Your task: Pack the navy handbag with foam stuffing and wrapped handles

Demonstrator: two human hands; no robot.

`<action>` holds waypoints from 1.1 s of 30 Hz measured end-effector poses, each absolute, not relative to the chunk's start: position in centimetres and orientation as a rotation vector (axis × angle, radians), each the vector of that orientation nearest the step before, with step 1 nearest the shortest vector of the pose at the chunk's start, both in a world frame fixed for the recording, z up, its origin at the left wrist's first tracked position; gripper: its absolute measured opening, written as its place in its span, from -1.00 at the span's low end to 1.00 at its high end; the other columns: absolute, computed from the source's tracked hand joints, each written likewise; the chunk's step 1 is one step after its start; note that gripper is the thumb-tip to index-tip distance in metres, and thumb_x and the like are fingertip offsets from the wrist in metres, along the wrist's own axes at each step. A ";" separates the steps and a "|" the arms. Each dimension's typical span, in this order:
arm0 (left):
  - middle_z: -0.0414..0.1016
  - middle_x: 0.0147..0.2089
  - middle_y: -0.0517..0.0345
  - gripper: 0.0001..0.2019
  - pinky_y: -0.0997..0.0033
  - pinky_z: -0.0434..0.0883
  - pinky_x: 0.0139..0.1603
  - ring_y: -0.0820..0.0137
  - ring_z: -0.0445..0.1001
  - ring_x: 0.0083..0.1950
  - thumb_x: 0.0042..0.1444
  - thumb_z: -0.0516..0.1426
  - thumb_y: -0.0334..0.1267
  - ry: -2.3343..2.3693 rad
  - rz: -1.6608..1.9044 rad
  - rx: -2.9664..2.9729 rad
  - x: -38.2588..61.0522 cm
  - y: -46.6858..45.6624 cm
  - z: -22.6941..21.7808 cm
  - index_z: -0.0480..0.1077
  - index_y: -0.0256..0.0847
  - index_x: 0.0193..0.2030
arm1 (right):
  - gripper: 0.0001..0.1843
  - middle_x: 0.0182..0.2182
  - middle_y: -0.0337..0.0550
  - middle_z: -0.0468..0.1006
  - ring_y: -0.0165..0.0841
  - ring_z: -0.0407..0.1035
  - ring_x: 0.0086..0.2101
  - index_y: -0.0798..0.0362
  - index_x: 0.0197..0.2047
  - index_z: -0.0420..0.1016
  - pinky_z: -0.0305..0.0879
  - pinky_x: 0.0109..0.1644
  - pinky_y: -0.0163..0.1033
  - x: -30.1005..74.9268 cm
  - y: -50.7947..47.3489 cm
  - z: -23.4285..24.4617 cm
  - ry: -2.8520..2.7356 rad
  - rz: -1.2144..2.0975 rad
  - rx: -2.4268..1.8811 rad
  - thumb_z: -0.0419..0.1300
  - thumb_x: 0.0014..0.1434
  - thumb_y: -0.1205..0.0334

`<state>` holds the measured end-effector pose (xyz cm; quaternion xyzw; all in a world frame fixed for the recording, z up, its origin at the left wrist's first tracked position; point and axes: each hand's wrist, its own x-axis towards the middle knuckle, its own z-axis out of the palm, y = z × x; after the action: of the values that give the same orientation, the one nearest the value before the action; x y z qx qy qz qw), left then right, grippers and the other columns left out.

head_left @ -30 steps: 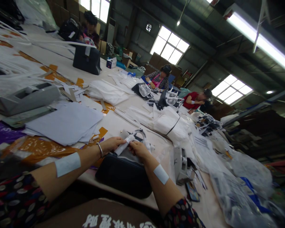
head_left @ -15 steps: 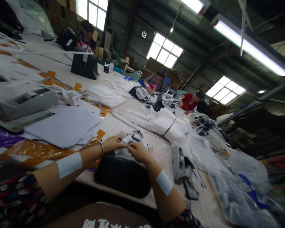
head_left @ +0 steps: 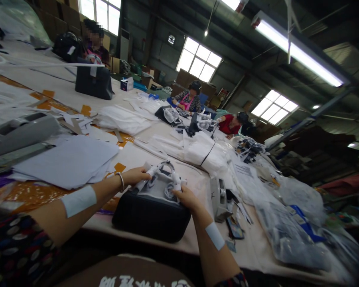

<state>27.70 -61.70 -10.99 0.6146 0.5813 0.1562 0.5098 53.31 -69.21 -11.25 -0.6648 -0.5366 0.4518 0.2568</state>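
A dark handbag [head_left: 151, 218] sits at the near table edge, its long side facing me. Its arched handle [head_left: 166, 164] stands up, wrapped in white material. My left hand [head_left: 137, 176] is closed on the white wrapping at the handle's left side. On the other side, my right hand [head_left: 186, 197] grips the right end of the wrapped handle, close to the bag's top corner. Between them lie a coiled grey-white strap [head_left: 169, 190] and pale sheeting on top of the bag. My fingertips are partly hidden by the wrapping.
Left of the bag lie a stack of white paper [head_left: 68, 161] and a grey tape dispenser [head_left: 22, 131]. To the right stand another tape dispenser [head_left: 217, 199] and a phone [head_left: 235, 228]. Bundled white sheets [head_left: 200, 149] lie beyond. Several co-workers sit across the table, near another dark bag [head_left: 93, 83].
My hands were close together at the handle's left part; now they are apart, the right one having moved right to the handle's other end. The view has shifted slightly.
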 end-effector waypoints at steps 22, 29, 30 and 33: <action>0.54 -0.31 0.09 -0.49 0.42 0.35 -0.35 0.26 0.47 -0.30 -0.20 0.21 0.13 1.106 0.478 1.255 26.6 -63.1 -13.0 0.43 -0.24 -0.20 | -0.76 -0.40 -0.16 0.49 -0.37 0.36 -0.42 0.09 -0.28 0.47 0.25 -0.27 -0.27 54.0 -70.0 -12.9 -1.132 1.654 -1.501 0.19 0.06 0.09; 0.44 0.03 0.00 -0.41 0.45 0.40 -0.16 0.25 0.40 0.05 -0.06 0.12 0.16 1.284 0.787 1.145 24.3 -65.3 -14.4 0.36 -0.22 0.00 | -0.48 -0.34 -0.07 0.49 -0.28 0.37 -0.35 0.11 -0.15 0.45 0.31 -0.25 -0.21 54.6 -73.0 -15.0 -0.849 1.373 -1.430 0.04 0.11 -0.19; 0.37 0.14 0.02 -0.43 0.45 0.39 -0.08 0.24 0.33 0.16 -0.02 0.09 0.15 1.283 0.800 1.135 24.0 -65.9 -14.6 0.36 -0.19 0.04 | -0.46 -0.32 -0.07 0.49 -0.27 0.37 -0.32 0.09 -0.13 0.44 0.32 -0.24 -0.21 54.7 -73.5 -15.5 -0.858 1.302 -1.458 0.04 0.10 -0.21; 0.19 0.31 0.13 -0.43 0.42 0.33 0.12 0.26 0.14 0.32 0.08 0.00 0.14 1.232 0.809 1.053 23.8 -67.8 -14.9 0.32 -0.12 0.14 | -0.39 -0.28 -0.07 0.51 -0.23 0.39 -0.26 0.06 -0.10 0.45 0.33 -0.23 -0.19 54.5 -75.1 -16.5 -0.940 1.178 -1.527 -0.03 0.11 -0.29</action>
<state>23.81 -67.76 -14.88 0.4576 0.5350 0.3512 0.6173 54.50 -75.08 -16.53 -0.6254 -0.3849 0.4824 0.4776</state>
